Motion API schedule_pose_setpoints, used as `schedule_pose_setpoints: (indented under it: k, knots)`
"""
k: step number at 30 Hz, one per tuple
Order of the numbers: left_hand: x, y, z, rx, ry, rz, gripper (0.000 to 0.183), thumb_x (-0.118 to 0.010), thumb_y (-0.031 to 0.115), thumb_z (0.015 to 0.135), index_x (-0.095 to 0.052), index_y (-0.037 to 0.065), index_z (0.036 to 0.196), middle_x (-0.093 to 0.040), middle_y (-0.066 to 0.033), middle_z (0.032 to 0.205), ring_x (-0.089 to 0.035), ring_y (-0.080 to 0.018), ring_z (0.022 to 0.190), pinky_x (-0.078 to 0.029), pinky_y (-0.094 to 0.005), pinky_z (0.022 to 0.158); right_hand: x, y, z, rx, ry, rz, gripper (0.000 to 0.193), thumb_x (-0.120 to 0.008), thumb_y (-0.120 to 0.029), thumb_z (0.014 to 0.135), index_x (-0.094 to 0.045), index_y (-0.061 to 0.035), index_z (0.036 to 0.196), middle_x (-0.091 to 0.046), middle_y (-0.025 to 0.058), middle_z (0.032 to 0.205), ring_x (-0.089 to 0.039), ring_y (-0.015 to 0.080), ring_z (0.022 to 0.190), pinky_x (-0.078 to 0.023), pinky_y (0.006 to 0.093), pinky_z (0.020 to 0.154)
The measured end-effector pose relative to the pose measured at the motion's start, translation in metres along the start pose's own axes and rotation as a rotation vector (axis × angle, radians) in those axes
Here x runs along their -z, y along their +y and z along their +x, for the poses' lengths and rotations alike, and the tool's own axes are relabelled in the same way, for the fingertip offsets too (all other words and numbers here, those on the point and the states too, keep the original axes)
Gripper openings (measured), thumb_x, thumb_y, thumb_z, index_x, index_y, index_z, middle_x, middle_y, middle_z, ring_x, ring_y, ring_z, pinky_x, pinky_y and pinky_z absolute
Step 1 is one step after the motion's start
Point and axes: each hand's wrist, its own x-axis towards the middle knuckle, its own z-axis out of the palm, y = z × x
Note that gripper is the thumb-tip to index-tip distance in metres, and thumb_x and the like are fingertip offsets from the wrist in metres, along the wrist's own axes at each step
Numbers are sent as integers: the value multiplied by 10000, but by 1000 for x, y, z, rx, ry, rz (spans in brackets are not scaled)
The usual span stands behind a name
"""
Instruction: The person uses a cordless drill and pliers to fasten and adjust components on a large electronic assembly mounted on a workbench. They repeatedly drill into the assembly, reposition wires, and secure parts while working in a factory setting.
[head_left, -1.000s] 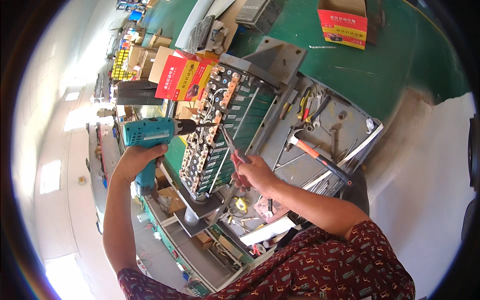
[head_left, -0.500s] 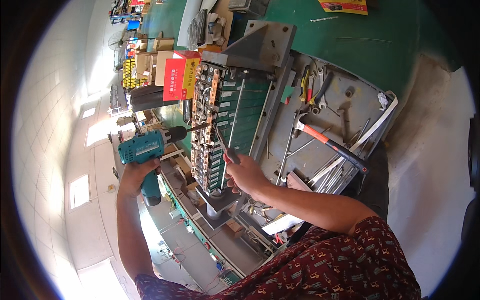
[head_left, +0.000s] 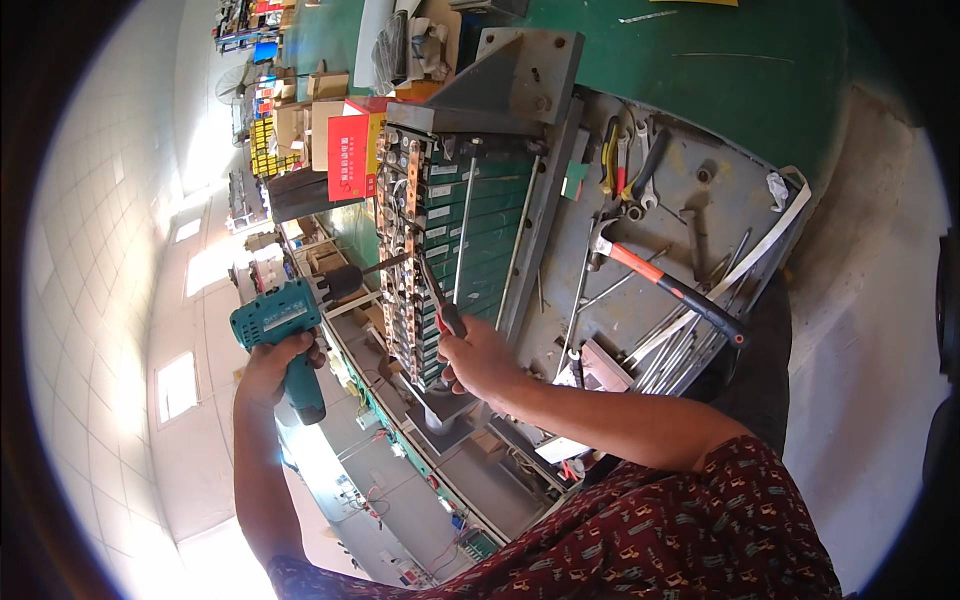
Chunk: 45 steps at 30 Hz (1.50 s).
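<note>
My left hand grips a teal cordless drill by its handle. The drill's long bit points right, its tip at the copper strips and nuts along the face of a stack of green battery cells. My right hand is closed around a slim hand tool with a dark and reddish handle. Its narrow metal end reaches up to the same row of terminals, close by the bit's tip; its exact kind is unclear. A grey metal frame with long rods holds the cell stack.
Right of the stack, a grey metal tray carries an orange-and-black hammer, wrenches, pliers and several rods. A red and yellow box stands behind the stack on the green bench. Shelves with small boxes lie further left.
The view has shifted a little. The drill and the slim tool stay in my hands at the terminals; my right hand sits slightly lower in the picture.
</note>
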Motion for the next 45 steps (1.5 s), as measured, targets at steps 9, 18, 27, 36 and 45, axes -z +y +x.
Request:
schedule_pose_setpoints:
  k: [9, 18, 27, 36, 45]
  knots:
    - [6, 15, 7, 17, -65, 80, 356, -763, 201, 804, -644, 44, 1101, -665, -85, 872, -661, -208, 714, -582, -374, 651, -3, 2, 3, 20, -8, 80, 197, -530, -192, 959, -560, -42, 1083, -576, 55, 856, -608, 147, 673, -502, 315, 534]
    - [12, 19, 15, -30, -70, 80, 346, -752, 185, 849, -616, 50, 1138, -653, -80, 915, -643, -198, 717, -575, -375, 619, -7, 0, 0, 20, 8, 67, 117, -532, -142, 942, -504, -65, 1024, -561, 74, 857, -591, 171, 670, -464, 356, 528]
    - [14, 11, 15, -8, -71, 59, 324, -750, 182, 857, -602, 67, 1122, -626, -63, 866, -633, -194, 701, -575, -379, 608, -12, 2, 0, 47, 51, 39, 120, -529, -168, 959, -531, -49, 976, -561, 74, 798, -591, 186, 632, -464, 380, 503]
    - [10, 13, 10, -6, -81, 55, 314, -747, 173, 861, -597, 67, 1115, -616, -57, 874, -627, -187, 699, -572, -386, 610, -23, 6, 10, 75, 109, 81, 188, -528, -201, 968, -554, -16, 945, -576, 81, 724, -591, 186, 572, -488, 373, 460]
    - [11, 9, 14, -41, -109, 6, 366, -754, 176, 862, -589, 66, 1170, -625, -61, 927, -617, -180, 711, -565, -382, 611, -14, 13, 12, 121, 33, 60, 117, -532, -159, 935, -522, -56, 988, -575, 59, 829, -596, 150, 627, -482, 326, 495]
